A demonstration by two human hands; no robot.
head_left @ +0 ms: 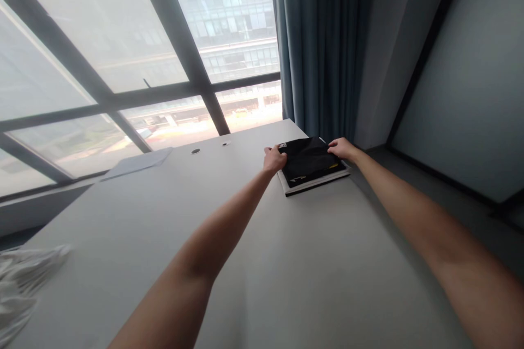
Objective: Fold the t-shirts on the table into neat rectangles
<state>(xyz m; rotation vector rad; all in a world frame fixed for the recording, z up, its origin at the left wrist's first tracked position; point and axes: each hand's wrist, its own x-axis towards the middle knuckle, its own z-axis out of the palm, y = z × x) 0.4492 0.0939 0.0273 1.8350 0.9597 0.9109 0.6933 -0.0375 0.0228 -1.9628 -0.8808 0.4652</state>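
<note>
Black cloth (309, 159) lies on a pale stack (318, 181) by the right edge of the bench (295, 262) in my head view. Fingers of my left hand (275, 159) grip its left side; my right hand (344, 149) pinches its right.

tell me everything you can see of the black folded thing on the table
The black folded thing looks like soft fabric, flat and roughly rectangular, with slight creases. White marking shows at its far left corner, white and yellow marks near the front edge, too blurred to read. It lies on a low layered stack by the right edge of the white table. The left hand touches its left side, the right hand its right edge.
</note>
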